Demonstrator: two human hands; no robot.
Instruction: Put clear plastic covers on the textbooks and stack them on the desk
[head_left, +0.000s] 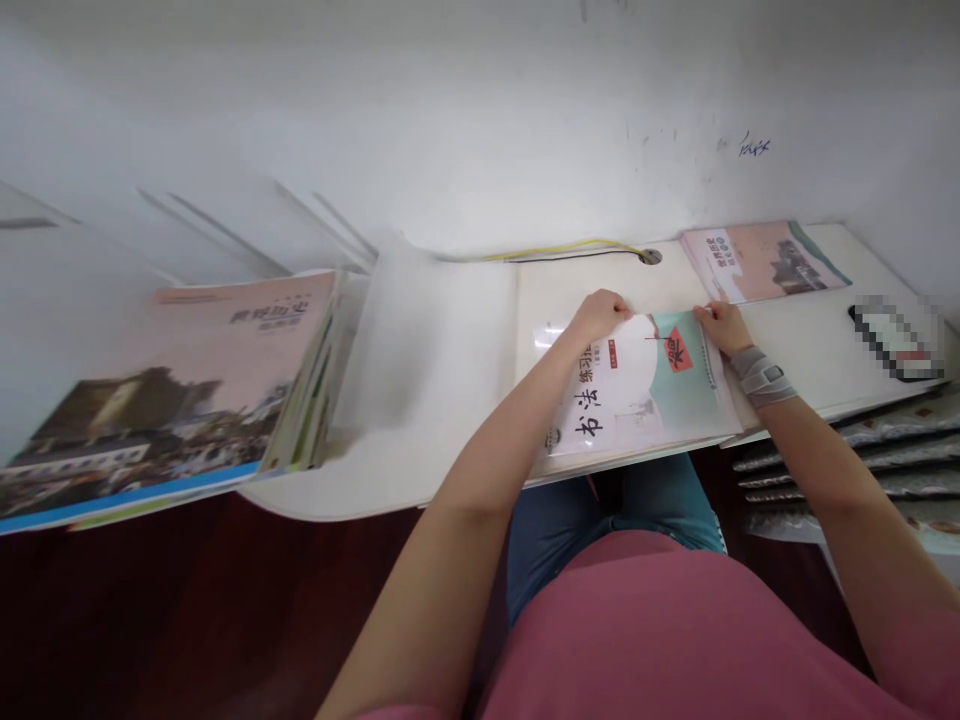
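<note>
A calligraphy workbook [637,390] with a white and green cover lies on the desk in front of me, turned sideways. It has a glossy look, and a clear plastic sheet or cover seems to stick out past its left side. My left hand [602,312] is closed at the workbook's far edge, fingers curled in. At the far right corner, my right hand [724,326] pinches the same edge, with a grey band on the wrist. The fingertips' exact hold on book or plastic is partly hidden.
A pink history textbook [765,262] lies behind, near the wall. On the left stands a stack of books [187,390] topped by a similar cover. A phone-like object [896,340], partly pixelated, lies at right. Cables [570,250] run into a desk hole. Patterned packages [900,460] sit below right.
</note>
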